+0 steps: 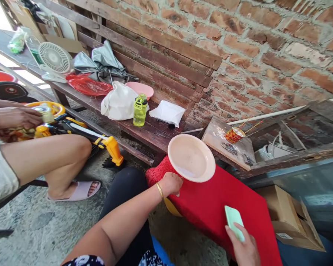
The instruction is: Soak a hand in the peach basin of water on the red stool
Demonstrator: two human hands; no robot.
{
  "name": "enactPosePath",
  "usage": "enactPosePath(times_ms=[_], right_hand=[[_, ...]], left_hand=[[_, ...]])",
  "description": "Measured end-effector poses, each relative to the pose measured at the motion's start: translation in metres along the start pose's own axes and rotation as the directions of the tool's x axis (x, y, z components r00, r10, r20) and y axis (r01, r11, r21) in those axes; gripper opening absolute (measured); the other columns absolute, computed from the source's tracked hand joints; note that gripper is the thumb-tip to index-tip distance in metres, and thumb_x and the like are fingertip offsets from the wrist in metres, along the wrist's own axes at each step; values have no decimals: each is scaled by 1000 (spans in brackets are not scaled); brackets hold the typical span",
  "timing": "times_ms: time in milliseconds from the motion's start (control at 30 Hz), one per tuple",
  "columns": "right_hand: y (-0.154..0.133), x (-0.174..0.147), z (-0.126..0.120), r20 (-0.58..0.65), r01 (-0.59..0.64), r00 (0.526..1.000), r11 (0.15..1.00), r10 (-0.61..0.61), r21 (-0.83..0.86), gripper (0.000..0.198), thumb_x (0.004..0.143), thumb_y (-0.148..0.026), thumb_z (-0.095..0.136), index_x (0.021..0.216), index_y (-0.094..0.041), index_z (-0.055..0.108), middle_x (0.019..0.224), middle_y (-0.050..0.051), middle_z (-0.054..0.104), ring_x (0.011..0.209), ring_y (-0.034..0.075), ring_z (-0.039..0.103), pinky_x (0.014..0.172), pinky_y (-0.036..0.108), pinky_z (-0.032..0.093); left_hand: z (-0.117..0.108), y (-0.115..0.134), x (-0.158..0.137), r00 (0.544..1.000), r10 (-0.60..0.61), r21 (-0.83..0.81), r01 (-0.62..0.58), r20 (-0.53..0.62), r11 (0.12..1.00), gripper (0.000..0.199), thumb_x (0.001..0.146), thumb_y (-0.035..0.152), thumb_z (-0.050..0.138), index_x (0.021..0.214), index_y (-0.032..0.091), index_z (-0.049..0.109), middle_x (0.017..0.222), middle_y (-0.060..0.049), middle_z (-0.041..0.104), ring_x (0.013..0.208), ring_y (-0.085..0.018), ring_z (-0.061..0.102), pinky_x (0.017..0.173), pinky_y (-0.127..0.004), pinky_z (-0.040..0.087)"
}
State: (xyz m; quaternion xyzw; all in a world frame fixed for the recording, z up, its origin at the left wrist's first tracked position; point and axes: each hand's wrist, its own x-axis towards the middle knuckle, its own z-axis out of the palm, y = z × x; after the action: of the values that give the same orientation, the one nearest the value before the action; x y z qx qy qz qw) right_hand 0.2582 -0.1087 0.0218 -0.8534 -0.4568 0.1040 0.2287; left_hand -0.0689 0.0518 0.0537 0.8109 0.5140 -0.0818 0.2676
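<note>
My right hand [245,245] holds a mint-green phone-shaped object [233,221], fingers around its near end, above the red tablecloth [224,195]. My left hand [172,183], with a gold bangle [160,191] on the wrist, is at the cloth's near edge. Its fingers are curled downward, and whether anything is in them is hidden. Just beyond that hand, a pale peach plastic basin [192,157] stands at the far left end of the red-covered table. A shiny patch shows on the basin's bottom.
On the wooden bench [133,129] stand a green water bottle [140,111], white bag [119,100], pink bowl [141,88], white packet [168,112] and fan [55,57]. Another person's hands [15,120] are at left. A cardboard box [291,218] sits at right.
</note>
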Motion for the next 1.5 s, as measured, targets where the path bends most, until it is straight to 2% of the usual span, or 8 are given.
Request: enactPosePath(times_ms=[100,300,567,700,867,1133,1367,1500], right_hand=[[-19,-7,3,-1,23,1000,999,-23,33,83,65,-89,57,113,-23,72,98,12,64,88,35,63,79,51,52],[-104,-35,59,185,337,902,905,-389,259,61,77,-76,58,107,-25,72,103,9,65,103,30,64,94,44,50],[-20,10,13,-29,-4,1000,1000,4,2,79,64,-88,58,107,-23,72,90,10,61,95,38,60,83,54,50],[-56,-7,29,1,152,988,980,-153,131,79,66,-89,57,105,-23,72,97,10,62,95,34,61,85,49,51],[-104,-20,63,139,400,886,881,-442,251,65,77,-81,56,104,-26,73,103,9,64,101,29,63,92,44,50],[-28,23,18,-60,-50,997,997,53,51,82,61,-91,58,102,-22,73,85,9,61,88,35,59,81,53,50],[-92,-7,57,118,291,937,921,-329,258,65,71,-80,60,100,-23,73,100,9,62,98,30,62,91,44,50],[-79,6,51,91,196,971,953,-221,233,69,67,-81,60,101,-22,73,97,9,63,97,32,62,90,47,50]], left_hand=[[-5,5,0,996,-3,31,0,85,1000,61,72,34,86,129,20,67,124,-19,70,115,-36,64,93,-48,52],[-16,9,-6,995,-3,15,1,103,1000,68,70,22,87,135,21,65,130,-20,68,120,-40,63,97,-55,51],[-16,9,-8,993,-6,38,1,115,999,56,77,31,84,130,21,67,126,-21,69,114,-39,67,90,-56,56],[-18,11,-6,988,-17,45,11,152,999,54,75,25,84,127,18,69,127,-21,69,117,-40,65,92,-58,55],[-17,8,-9,995,17,42,-21,103,999,61,74,25,85,131,22,66,129,-18,69,122,-37,63,100,-55,52],[-14,11,-1,987,-19,64,9,162,998,63,76,32,85,132,13,64,129,-25,67,115,-39,66,95,-58,54],[-10,7,-3,994,16,40,-21,105,999,63,73,26,87,131,19,66,129,-19,69,121,-37,63,100,-53,50],[-8,6,-4,997,28,64,-32,74,997,68,73,33,87,135,19,63,129,-20,68,122,-37,63,100,-51,51]])
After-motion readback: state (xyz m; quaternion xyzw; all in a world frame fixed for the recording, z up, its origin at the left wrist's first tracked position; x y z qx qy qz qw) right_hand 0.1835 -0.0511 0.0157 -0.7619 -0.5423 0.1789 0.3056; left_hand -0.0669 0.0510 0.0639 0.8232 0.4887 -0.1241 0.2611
